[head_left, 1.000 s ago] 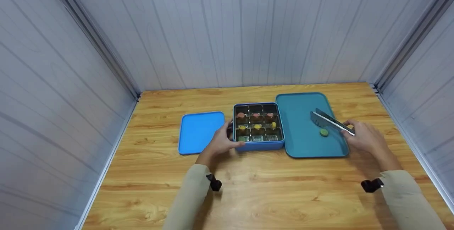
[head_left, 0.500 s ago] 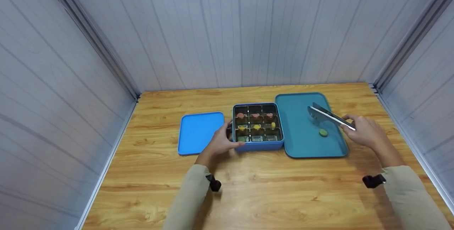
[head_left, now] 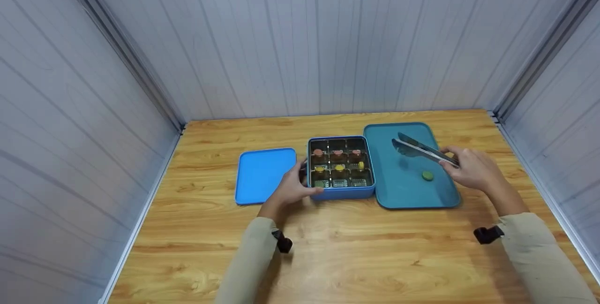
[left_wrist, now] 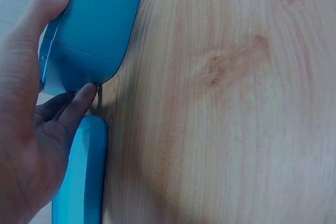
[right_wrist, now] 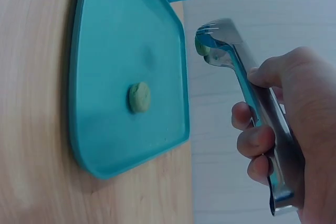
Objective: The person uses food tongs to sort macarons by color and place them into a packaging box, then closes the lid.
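My right hand [head_left: 476, 169] grips metal tongs [head_left: 424, 150] above the teal tray [head_left: 398, 191]. In the right wrist view, a green macaron [right_wrist: 201, 48] sits between the tongs' tips, clear of the tray. A second green macaron [head_left: 427, 175] lies on the tray. My left hand [head_left: 291, 186] holds the near left corner of the blue divided box [head_left: 344, 193], thumb on its front and fingers at its left side. Inside the box, pink macarons [head_left: 337, 153] form one row and yellow macarons [head_left: 339, 168] another; a green macaron [head_left: 319, 184] is in the near left compartment.
A flat blue lid [head_left: 262, 177] lies on the wooden table [head_left: 347, 252] left of the box, close to my left hand. The tray stands against the box's right side. Pale panel walls [head_left: 290, 41] enclose the table at the back and sides.
My right hand and the tongs have risen and moved left over the tray, away from the macaron lying there. The left hand and the box stay in place.
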`<act>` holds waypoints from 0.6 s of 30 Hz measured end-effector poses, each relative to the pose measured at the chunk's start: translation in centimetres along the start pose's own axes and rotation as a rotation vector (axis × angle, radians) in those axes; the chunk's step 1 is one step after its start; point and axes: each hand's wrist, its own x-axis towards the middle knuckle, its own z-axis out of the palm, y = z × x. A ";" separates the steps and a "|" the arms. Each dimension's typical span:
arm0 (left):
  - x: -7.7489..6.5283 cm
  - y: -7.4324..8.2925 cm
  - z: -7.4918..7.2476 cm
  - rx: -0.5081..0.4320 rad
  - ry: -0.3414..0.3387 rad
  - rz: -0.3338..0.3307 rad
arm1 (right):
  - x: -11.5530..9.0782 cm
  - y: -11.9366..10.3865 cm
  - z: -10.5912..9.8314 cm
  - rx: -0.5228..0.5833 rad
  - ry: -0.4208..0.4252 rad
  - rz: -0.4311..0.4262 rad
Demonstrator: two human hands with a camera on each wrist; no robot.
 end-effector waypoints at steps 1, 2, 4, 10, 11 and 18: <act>0.0 0.0 0.0 -0.001 0.003 -0.001 | 0.1 -0.3 -0.1 0.002 -0.004 -0.004; 0.0 0.0 0.0 -0.004 0.005 -0.004 | 0.2 -0.5 -0.1 -0.001 -0.008 -0.008; 0.0 0.1 0.0 -0.004 0.010 -0.009 | 0.4 -1.1 -0.3 -0.006 -0.012 -0.020; 0.0 0.0 0.1 0.004 0.014 -0.007 | 0.7 -2.5 -0.4 -0.013 -0.021 -0.082; 0.0 0.0 0.1 0.004 0.015 -0.007 | 0.8 -2.7 -0.4 -0.009 -0.025 -0.091; 0.1 0.0 0.0 0.026 0.018 -0.008 | 1.8 -4.5 0.1 0.016 -0.046 -0.151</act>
